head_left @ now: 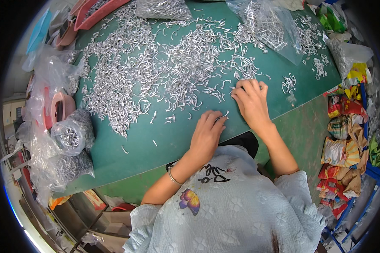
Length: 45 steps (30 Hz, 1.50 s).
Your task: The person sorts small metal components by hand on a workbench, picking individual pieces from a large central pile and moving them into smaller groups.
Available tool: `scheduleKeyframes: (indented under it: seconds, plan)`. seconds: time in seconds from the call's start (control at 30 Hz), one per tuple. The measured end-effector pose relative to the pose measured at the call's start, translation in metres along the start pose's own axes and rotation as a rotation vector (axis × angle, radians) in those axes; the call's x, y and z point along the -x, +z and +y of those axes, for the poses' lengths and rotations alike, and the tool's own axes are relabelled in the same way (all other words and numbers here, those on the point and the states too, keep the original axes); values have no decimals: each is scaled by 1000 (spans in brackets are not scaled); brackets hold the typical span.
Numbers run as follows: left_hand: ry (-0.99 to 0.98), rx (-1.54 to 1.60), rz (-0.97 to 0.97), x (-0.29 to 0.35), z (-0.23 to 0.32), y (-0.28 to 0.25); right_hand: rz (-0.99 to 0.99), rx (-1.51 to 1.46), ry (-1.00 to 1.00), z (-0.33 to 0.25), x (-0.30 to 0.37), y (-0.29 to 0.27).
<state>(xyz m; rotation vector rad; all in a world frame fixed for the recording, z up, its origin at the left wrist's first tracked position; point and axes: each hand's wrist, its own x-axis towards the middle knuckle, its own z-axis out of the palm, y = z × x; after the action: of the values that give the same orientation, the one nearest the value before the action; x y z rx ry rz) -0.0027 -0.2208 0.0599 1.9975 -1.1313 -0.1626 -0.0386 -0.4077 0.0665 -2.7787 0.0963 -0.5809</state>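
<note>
Fingers (pixel 207 119), left hand (pixel 202 137): bending close together, pointing toward the far edge of the surface (pixel 173 138); a single curved piece (pixel 226 114) is lying just beside their tips. Whether they are gripping anything, cannot tell.

Fingers (pixel 245 86), right hand (pixel 252 104): curling downward, slightly parted, hovering or resting farther from the near edge than the left hand; grip hidden, cannot tell.

Curved silvery metal pieces (pixel 114 84), very many: spreading in a broad heap from the left part of the surface across its middle toward the far edge; a few strays are lying toward the near edge.

Small cluster of pieces (pixel 289 83): lying apart, to the right of the right hand, near the near edge.

Smaller silvery parts (pixel 320 65): scattering toward the right corner.

Clear bag of metal pieces (pixel 164 9): sitting at the far edge, middle. Second clear bag (pixel 268 31), larger: lying at the far edge, right of middle.

Pink tray (pixel 98 13): standing at the far left corner, holding pieces. Filled plastic bags (pixel 71 137): crowding the left edge.

Bracelet (pixel 174 176), one: circling the left wrist.
</note>
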Motion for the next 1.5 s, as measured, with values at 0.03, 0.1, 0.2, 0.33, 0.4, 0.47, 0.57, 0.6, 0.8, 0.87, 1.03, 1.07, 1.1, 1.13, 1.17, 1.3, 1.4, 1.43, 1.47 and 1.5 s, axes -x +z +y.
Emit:
scheduleKeyframes:
  seconds: [0.03, 0.1, 0.2, 0.33, 0.4, 0.47, 0.57, 0.6, 0.8, 0.87, 1.03, 1.07, 1.1, 1.13, 1.17, 1.3, 1.4, 1.43, 1.47, 1.5]
  plan:
    - [-4, 5, -1, 1, 0, -1, 17, -27, 23, 0, 2, -4]
    - [-25, 38, 22, 2, 3, -1, 20, -22, 38, 1, 5, -7]
    - [-35, -4, 20, 5, 5, -6, -13, 41, 35, 0, 8, -7]
    - [-38, -33, -1, 9, 1, -8, 8, 34, 73, -3, 4, -5]
    - [-34, -31, 4, 9, 1, -7, 23, 45, 90, -2, 4, -3]
    - [-25, -24, 5, 9, 0, -5, 15, 78, 97, 0, 4, 1]
    - [-7, -11, -3, 9, -2, -4, -11, 98, 69, -6, 2, -4]
    - [-3, -10, -6, 9, -2, -4, -8, 66, 66, -12, 2, -9]
    - [-4, -30, 65, 4, 4, -2, -134, -201, 56, -30, 21, -11]
    - [32, -101, 33, -1, 6, -4, -35, -244, 105, -17, 12, -20]
    - [95, -52, -103, -1, 1, -1, 224, -6, 296, 26, -30, -14]
    - [88, -32, -105, 0, 0, 0, 179, 12, 294, 30, -32, -9]
    - [81, -12, -108, 1, 0, 0, 134, 31, 292, 35, -33, -4]
    - [75, 9, -110, 0, 0, 0, 89, 49, 289, 38, -33, -3]
    - [78, 7, -111, 2, -1, 0, 69, -11, 297, 38, -32, -6]
    - [74, 34, -72, 5, -2, 1, 84, -149, 319, 45, -25, -18]
    - [73, 54, -45, 7, -3, 3, 149, -154, 375, 46, -25, -24]
    - [76, 56, -41, 7, -3, 4, 158, -134, 303, 48, -29, -20]
    - [74, 57, -39, 7, -3, 4, 167, -113, 232, 51, -36, -14]
    - [73, 58, -38, 5, -2, 3, 176, -92, 162, 55, -41, -8]
